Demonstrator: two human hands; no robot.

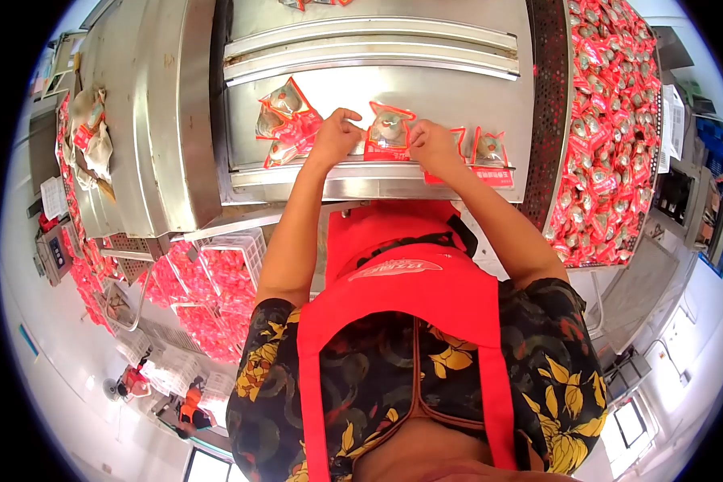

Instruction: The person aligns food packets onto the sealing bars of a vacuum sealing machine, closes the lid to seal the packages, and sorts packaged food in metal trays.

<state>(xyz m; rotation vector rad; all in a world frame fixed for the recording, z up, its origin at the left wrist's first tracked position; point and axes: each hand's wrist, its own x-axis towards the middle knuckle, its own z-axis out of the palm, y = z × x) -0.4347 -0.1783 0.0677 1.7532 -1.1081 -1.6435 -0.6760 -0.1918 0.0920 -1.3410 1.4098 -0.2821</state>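
Note:
A clear-and-red plastic food packet (390,128) with a rounded item inside lies between my two hands on the steel machine bed (426,88). My left hand (337,138) is just left of it, fingers bent and slightly apart, with nothing visible in them. At the packet's right edge my right hand (435,146) has its fingers pinched together on the film. Several similar packets (287,124) lie overlapping to the left of my left hand. Another packet (490,149) rests to the right, its red end over the front metal strip (353,174). My right hand partly hides one more.
A long metal bar (369,48) crosses the bed behind the packets. At right, a perforated-edged tray (556,120) holds a heap of packets (606,136). A steel housing (149,120) with cloth gloves (96,145) stands left. Below left are crates of red packets (209,289); people (193,410) are far back.

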